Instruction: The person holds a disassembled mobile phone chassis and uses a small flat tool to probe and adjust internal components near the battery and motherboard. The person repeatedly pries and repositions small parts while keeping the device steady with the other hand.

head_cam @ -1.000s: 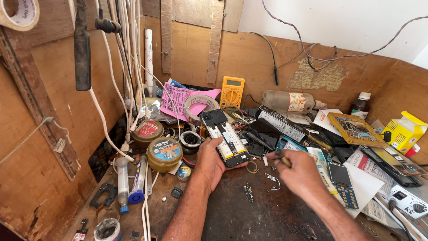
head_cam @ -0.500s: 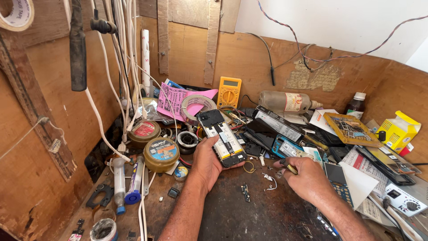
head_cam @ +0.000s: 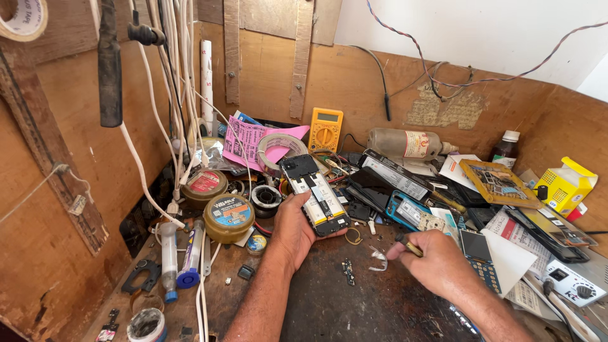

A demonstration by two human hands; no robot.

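Observation:
My left hand holds an opened smartphone with its back cover off, circuit board and battery showing, tilted up over the dark bench. My right hand is to the right of it, fingers closed around a small tool with a yellowish handle, its tip pointing left toward the phone. A small loose circuit part and a bit of shiny scrap lie on the bench between my hands.
Round tins and a solder spool sit left of the phone. A yellow multimeter, tape roll, bottle, phone parts, a yellow box and papers crowd the back and right. White cables hang at left.
My right hand has shifted right and toward me with the small tool. The left hand keeps the phone in roughly the same place.

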